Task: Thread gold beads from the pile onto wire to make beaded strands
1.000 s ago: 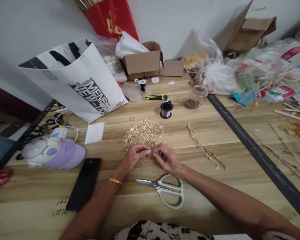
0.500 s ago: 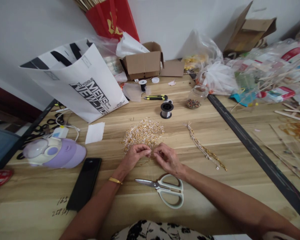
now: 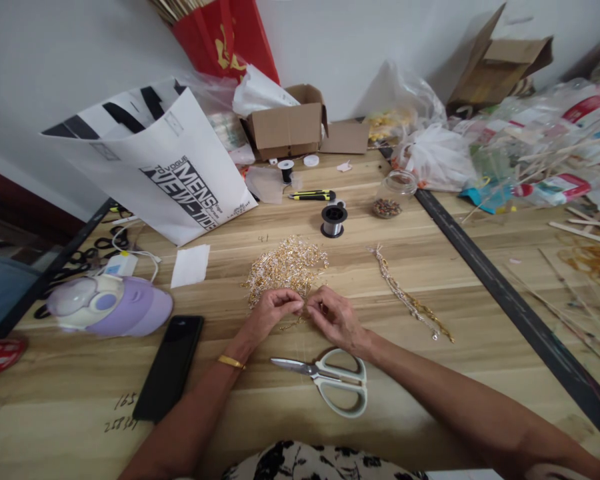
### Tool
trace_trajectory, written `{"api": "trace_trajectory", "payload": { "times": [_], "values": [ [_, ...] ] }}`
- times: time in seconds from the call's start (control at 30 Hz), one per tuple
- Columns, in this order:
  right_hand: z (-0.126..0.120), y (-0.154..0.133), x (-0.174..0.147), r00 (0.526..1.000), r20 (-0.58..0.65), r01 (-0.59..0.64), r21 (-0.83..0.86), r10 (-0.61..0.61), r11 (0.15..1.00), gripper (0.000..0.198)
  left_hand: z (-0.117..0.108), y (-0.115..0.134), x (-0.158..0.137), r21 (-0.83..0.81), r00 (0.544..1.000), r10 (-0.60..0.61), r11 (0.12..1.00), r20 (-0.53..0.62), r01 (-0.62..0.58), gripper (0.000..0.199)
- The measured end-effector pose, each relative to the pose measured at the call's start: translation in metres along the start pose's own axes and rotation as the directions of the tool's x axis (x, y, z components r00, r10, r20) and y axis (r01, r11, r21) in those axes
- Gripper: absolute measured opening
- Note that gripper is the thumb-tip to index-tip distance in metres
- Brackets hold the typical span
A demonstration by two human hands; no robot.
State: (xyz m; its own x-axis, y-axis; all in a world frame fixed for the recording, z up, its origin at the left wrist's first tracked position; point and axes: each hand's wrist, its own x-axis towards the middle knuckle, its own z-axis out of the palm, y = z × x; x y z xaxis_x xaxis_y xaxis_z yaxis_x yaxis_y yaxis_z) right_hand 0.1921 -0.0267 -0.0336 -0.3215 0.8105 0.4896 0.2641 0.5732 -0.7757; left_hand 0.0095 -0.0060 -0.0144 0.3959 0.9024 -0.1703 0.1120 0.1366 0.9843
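Observation:
My left hand is closed in a pinch at the near edge of a pile of small gold and silver pieces. My right hand pinches close beside it, fingertips almost meeting the left ones. What sits between the fingers is too small to make out. A short gold chain lies just below the left fingertips. White-handled scissors rest on the table under both hands, blades pointing left. To the right lie gold and silver chains, bunched together at their far end.
Beyond the pile stand a wire spool, a yellow-black utility knife and a jar of beads. At left are a phone, a purple bottle and a large white paper bag. Plastic bags crowd the back right.
The left fingertips have shifted very slightly to the right. Otherwise the hands and the things on the table stay as they were.

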Motion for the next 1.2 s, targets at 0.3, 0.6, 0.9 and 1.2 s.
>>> {"api": "trace_trajectory", "payload": {
  "times": [0.3,0.6,0.9,1.2],
  "values": [
    [0.0017,0.0011,-0.0008,0.999,-0.028,-0.019,0.082,0.022,0.996,0.009,0.0006,0.005,-0.0007,0.019,1.0,-0.013,1.0,0.01,0.013,0.02],
    [0.003,0.0009,-0.0009,1.0,-0.01,-0.017,0.101,0.018,0.995,0.007,0.0018,0.0075,-0.0004,0.021,1.0,-0.005,1.0,0.007,0.005,0.023],
    [0.0034,0.0017,-0.0025,1.0,0.013,-0.017,0.082,0.016,0.996,0.004,0.002,0.0056,-0.0001,0.032,1.0,-0.001,0.999,-0.005,0.001,0.024],
    [0.0041,0.002,-0.002,1.0,0.0,-0.023,0.058,0.023,0.998,0.006,0.0029,0.008,-0.0024,0.129,0.998,0.049,0.991,-0.034,-0.044,0.022]
  ]
}}
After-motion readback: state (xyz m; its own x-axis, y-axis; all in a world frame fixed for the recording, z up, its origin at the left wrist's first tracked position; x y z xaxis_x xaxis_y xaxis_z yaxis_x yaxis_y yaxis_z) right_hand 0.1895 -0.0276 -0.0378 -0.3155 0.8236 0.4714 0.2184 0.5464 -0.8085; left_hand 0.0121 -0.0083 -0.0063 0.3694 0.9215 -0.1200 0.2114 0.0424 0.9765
